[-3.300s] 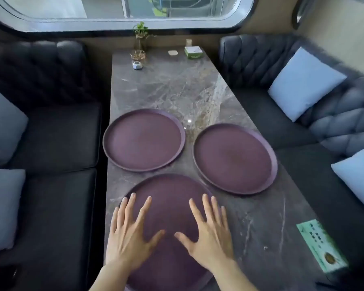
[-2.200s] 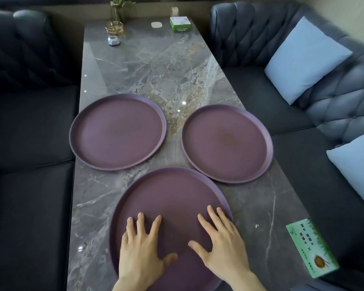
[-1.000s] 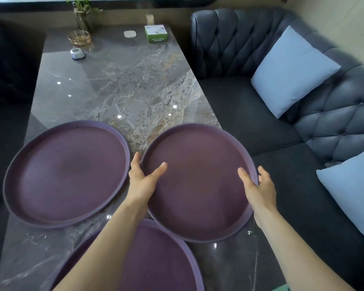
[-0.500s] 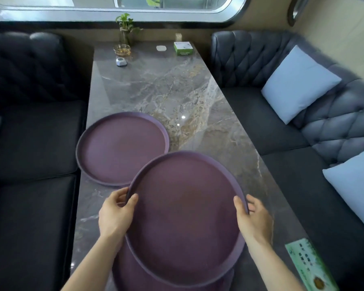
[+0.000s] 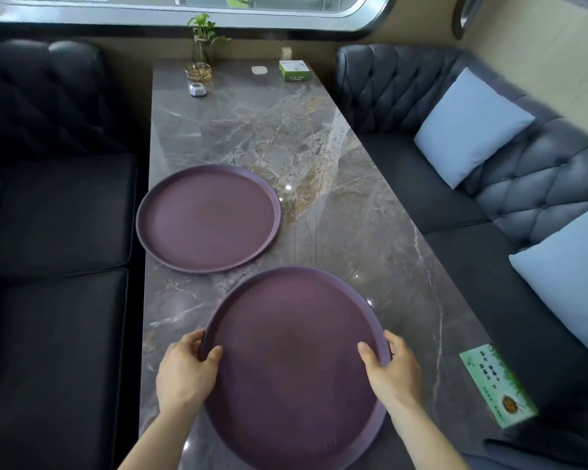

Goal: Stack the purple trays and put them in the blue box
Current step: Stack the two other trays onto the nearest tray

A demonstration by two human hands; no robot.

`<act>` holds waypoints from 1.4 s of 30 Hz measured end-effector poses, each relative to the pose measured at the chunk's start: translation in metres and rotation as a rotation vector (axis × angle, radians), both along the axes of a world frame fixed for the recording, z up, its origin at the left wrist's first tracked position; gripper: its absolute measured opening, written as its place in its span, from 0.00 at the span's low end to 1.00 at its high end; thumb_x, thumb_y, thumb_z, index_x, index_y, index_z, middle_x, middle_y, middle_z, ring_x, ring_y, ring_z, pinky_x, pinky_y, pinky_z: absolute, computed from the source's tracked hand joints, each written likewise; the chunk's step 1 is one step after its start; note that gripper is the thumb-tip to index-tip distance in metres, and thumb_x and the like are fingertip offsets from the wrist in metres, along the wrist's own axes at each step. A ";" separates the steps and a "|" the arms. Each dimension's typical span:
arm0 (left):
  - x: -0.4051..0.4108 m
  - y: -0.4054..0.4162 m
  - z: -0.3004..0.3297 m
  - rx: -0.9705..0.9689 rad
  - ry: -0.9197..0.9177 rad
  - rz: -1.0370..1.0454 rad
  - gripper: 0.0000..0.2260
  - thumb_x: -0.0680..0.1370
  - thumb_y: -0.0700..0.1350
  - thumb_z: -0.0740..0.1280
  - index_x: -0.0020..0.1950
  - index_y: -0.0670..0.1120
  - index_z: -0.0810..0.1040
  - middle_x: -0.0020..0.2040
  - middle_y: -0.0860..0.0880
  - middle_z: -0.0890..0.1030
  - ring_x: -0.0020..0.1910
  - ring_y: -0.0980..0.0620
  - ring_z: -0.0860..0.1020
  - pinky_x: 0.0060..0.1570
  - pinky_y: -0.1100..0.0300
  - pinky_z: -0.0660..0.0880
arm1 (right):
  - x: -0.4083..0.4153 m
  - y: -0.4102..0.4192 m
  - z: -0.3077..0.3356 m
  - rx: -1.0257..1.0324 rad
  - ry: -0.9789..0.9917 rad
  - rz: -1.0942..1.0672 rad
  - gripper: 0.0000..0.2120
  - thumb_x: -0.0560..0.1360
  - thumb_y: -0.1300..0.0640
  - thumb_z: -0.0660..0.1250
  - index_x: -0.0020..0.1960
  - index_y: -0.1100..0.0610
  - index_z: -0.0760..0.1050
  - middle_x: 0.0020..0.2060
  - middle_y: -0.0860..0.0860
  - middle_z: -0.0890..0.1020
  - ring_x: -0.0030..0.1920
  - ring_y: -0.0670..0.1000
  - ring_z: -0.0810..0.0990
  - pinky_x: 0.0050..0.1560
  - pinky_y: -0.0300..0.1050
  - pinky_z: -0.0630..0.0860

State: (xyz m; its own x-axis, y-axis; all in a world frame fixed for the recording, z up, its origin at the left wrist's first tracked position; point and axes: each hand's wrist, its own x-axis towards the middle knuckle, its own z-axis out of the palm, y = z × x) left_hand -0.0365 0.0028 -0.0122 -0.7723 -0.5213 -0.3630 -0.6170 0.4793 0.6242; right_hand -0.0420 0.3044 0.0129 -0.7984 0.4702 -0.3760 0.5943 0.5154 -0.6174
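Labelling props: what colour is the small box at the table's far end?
Green and white box, head view.

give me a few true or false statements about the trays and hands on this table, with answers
1. Both hands hold the near tray by its rim. True.
2. The far tray sits against the near one. False: bare table shows between them.
3. The left hand rests flat on the table. False: it grips the near tray's left edge.
4. The right hand grips the near tray's right edge. True.
5. A blue box sits on the table. False: none is visible.
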 end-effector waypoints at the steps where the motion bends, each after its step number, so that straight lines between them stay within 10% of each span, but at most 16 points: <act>1: 0.000 0.000 -0.001 -0.014 -0.010 -0.019 0.21 0.73 0.50 0.73 0.65 0.50 0.79 0.56 0.48 0.84 0.56 0.44 0.81 0.55 0.48 0.76 | -0.001 -0.001 -0.001 -0.007 -0.002 0.003 0.32 0.74 0.46 0.73 0.75 0.54 0.69 0.72 0.55 0.73 0.71 0.58 0.73 0.70 0.56 0.71; 21: 0.005 0.003 -0.011 -0.283 -0.105 -0.224 0.30 0.71 0.50 0.76 0.71 0.49 0.72 0.56 0.44 0.77 0.55 0.36 0.79 0.50 0.44 0.77 | 0.001 -0.002 -0.014 0.401 -0.167 0.184 0.37 0.76 0.32 0.61 0.78 0.50 0.65 0.73 0.50 0.75 0.74 0.55 0.70 0.79 0.58 0.51; 25: 0.002 0.003 -0.014 -0.292 -0.108 -0.222 0.30 0.70 0.50 0.77 0.71 0.49 0.72 0.56 0.44 0.77 0.55 0.36 0.79 0.50 0.43 0.77 | -0.008 0.017 -0.011 0.454 -0.229 0.264 0.36 0.77 0.31 0.55 0.80 0.48 0.61 0.74 0.45 0.73 0.82 0.53 0.52 0.80 0.61 0.42; 32: 0.003 0.003 -0.017 -0.323 -0.119 -0.238 0.29 0.70 0.51 0.77 0.69 0.49 0.73 0.55 0.45 0.76 0.54 0.36 0.79 0.47 0.43 0.75 | -0.014 0.007 -0.006 0.684 -0.317 0.684 0.46 0.73 0.25 0.49 0.81 0.54 0.58 0.75 0.59 0.70 0.81 0.59 0.55 0.80 0.60 0.51; 39: 0.002 0.000 -0.011 -0.339 -0.164 -0.295 0.26 0.73 0.55 0.72 0.67 0.52 0.67 0.59 0.49 0.76 0.54 0.39 0.80 0.41 0.50 0.70 | 0.003 -0.026 -0.016 0.739 -0.446 0.739 0.61 0.61 0.15 0.42 0.83 0.53 0.44 0.76 0.76 0.54 0.78 0.70 0.34 0.79 0.62 0.48; 42: -0.002 -0.007 -0.007 -0.296 -0.180 -0.313 0.23 0.73 0.60 0.69 0.63 0.56 0.65 0.57 0.54 0.76 0.54 0.43 0.80 0.42 0.51 0.69 | -0.010 -0.018 -0.004 0.723 -0.498 0.770 0.55 0.64 0.17 0.45 0.82 0.49 0.53 0.76 0.70 0.63 0.80 0.67 0.47 0.76 0.59 0.58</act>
State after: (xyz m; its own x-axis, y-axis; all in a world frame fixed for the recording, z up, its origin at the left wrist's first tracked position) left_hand -0.0380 -0.0040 -0.0191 -0.8474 -0.3748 -0.3761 -0.5002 0.8011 0.3286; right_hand -0.0518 0.2862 0.0091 -0.8059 0.1588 -0.5704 0.0657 0.9814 0.1804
